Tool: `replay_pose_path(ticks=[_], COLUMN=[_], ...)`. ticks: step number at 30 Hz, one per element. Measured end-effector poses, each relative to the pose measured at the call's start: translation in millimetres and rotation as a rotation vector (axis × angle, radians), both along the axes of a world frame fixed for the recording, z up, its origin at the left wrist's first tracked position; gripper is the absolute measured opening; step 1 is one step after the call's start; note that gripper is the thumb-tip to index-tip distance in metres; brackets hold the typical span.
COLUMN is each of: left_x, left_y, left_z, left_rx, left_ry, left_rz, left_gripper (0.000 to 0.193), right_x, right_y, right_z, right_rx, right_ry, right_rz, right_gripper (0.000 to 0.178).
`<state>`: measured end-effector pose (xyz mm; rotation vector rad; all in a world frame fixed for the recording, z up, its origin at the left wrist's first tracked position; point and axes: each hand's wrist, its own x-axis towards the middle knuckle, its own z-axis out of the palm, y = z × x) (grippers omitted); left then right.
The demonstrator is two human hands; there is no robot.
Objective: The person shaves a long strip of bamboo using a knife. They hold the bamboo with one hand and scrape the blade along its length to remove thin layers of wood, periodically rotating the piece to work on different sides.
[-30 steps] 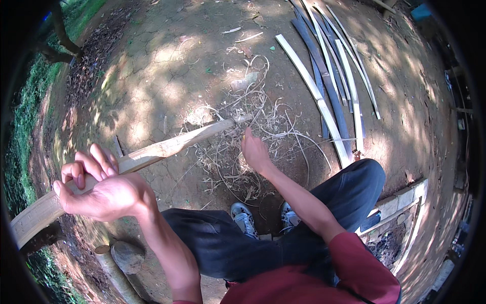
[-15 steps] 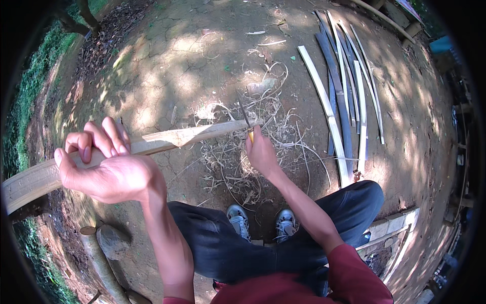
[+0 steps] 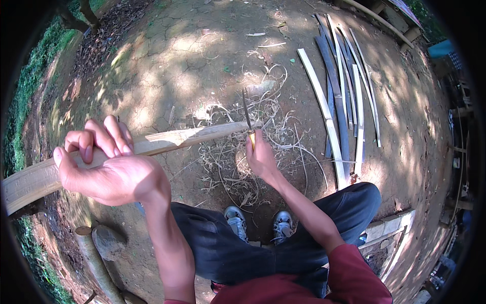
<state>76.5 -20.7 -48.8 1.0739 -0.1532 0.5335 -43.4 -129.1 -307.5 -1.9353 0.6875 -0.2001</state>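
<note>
A long pale strip of split bamboo (image 3: 200, 135) slants across in front of me, rising from the left edge toward the middle. My left hand (image 3: 114, 169) is turned palm up, its fingers curled around the strip. A knife (image 3: 246, 110) with a thin dark blade and a yellowish handle is gripped in my right hand (image 3: 262, 156). Its blade points away from me and lies across the strip's far end, and that hand covers most of the handle. Thin curly bamboo shavings (image 3: 230, 169) lie heaped on the ground below.
Several long bamboo strips (image 3: 331, 109), dark and pale, lie on the bare earth at the right. A stone (image 3: 109, 242) and a log (image 3: 98, 268) rest at the lower left. Beside my right knee runs a low block edging (image 3: 387, 226). My shoes (image 3: 235, 223) are below the shavings.
The knife blade has swung slightly rightward and stands straighter away from me, still at the strip's end. My left hand keeps its hold, almost unmoved.
</note>
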Motion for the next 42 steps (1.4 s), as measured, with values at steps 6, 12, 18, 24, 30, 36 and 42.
replay_pose_path(ticks=[6, 12, 18, 24, 30, 36, 42], left_x=[-6.7, -0.4, 12.3, 12.2, 8.1, -3.0, -3.8], left_y=[-7.7, -2.2, -0.5, -8.5, 4.9, 1.4, 10.2], left_z=[-0.8, -2.4, -4.6, -2.2, -5.1, -6.9, -9.4], left_rx=[-0.056, -0.017, -0.017, 0.005, -0.024, 0.1, 0.104], left_ry=[-0.094, -0.143, -0.083, -0.02, -0.089, -0.042, -0.099], left_rz=[-0.117, -0.11, -0.011, 0.114, -0.019, -0.063, -0.142], left_gripper=[0.032, 0.035, 0.037, 0.036, 0.036, 0.037, 0.036], right_x=[-19.7, -41.3, -7.0, -8.7, -0.4, -9.1, -2.0], right_y=[-28.6, -26.9, -1.1, -7.7, 16.8, -26.0, -16.5], right_z=[-123.1, -117.1, -53.3, -83.7, -30.2, -83.6, -45.1], right_rx=[-0.31, -0.161, -0.143, -0.171, -0.065, -0.229, -0.161], right_ry=[0.278, 0.291, 0.167, 0.135, 0.069, 0.181, 0.161], right_rz=[-0.04, -0.135, -0.021, 0.004, 0.012, 0.047, 0.057], right_gripper=[0.021, 0.028, 0.026, 0.022, 0.016, 0.027, 0.029])
